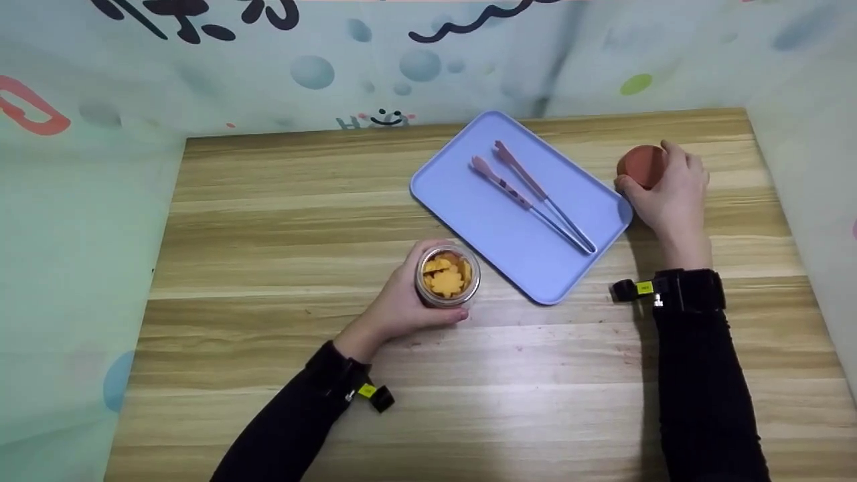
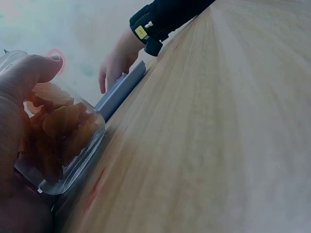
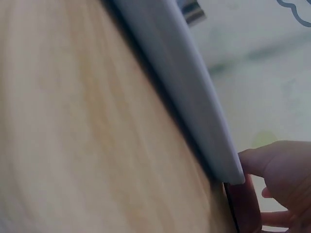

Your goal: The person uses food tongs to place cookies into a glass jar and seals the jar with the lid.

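Note:
My left hand (image 1: 400,302) grips a clear jar (image 2: 80,162) from its left side, thumb and fingers round the wall. Inside the open-topped jar lie several yellow-orange flower-shaped pieces (image 1: 446,280), seen from above in the head view. At the right, my right hand (image 1: 677,194) holds a round reddish-brown lid (image 1: 641,166) between thumb and fingers. In the right wrist view, the lid (image 3: 245,206) is at table level just beyond the tray's corner, with fingers against its side. Its underside is hidden.
A light blue tray (image 1: 462,214) lies at an angle between the two hands. Tongs (image 1: 514,187) with pink handles and metal arms rest on it. Wood-grain table (image 1: 268,221) surrounds these things, and a printed curtain (image 1: 254,80) stands behind.

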The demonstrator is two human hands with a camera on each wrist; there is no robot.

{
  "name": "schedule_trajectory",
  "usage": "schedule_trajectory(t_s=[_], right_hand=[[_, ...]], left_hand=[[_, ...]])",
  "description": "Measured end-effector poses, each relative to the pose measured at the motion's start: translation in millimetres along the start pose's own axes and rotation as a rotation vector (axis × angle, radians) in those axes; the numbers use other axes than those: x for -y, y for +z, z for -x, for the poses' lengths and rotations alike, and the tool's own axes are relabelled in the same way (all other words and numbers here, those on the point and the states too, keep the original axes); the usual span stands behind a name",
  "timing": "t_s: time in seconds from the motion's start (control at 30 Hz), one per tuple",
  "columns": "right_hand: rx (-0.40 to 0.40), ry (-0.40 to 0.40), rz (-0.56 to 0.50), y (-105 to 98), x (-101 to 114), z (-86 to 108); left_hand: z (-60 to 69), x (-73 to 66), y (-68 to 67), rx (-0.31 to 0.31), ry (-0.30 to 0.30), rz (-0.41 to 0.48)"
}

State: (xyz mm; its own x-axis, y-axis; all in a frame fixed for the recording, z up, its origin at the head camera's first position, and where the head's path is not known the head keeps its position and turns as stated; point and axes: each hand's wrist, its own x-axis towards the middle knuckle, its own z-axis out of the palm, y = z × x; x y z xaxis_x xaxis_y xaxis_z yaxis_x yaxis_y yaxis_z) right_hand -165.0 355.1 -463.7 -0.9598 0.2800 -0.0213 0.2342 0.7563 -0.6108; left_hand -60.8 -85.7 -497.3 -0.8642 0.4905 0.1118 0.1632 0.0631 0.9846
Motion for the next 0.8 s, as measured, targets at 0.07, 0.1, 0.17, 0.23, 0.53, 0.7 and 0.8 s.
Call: schedule_trajectory(t_s=[0.07, 0.1, 0.17, 0.23, 0.53, 0.7, 0.8], right_hand=[[-0.017, 0.007, -0.015, -0.7, 1.8, 0.5], [-0.032, -0.002, -0.024, -1.5, 3.9, 1.2], [-0.081, -0.059, -0.07, -3.8, 10.8, 3.3], [-0.147, -0.145, -0.125, -7.4, 21.7, 7.5], [-0.203, -0.645, -0.252, -28.6, 91.8, 50.9], [-0.082, -0.919, -0.296, -22.6, 128.5, 85.2], [0.026, -1.007, -0.285, -15.4, 143.6, 104.7]], left_hand=[[0.0, 0.4, 0.3, 0.0, -0.002, -0.002], [0.1, 0.6, 0.4, -0.001, -0.004, -0.005], [0.2, 0.6, 0.5, -0.004, -0.01, -0.011], [0.1, 0.4, 0.4, -0.006, -0.014, -0.017], [-1.2, -1.5, 0.6, -0.002, -0.003, -0.004], [-1.5, -0.7, 0.8, -0.002, 0.004, 0.001], [-2.0, 0.3, 0.7, 0.0, 0.015, 0.002]])
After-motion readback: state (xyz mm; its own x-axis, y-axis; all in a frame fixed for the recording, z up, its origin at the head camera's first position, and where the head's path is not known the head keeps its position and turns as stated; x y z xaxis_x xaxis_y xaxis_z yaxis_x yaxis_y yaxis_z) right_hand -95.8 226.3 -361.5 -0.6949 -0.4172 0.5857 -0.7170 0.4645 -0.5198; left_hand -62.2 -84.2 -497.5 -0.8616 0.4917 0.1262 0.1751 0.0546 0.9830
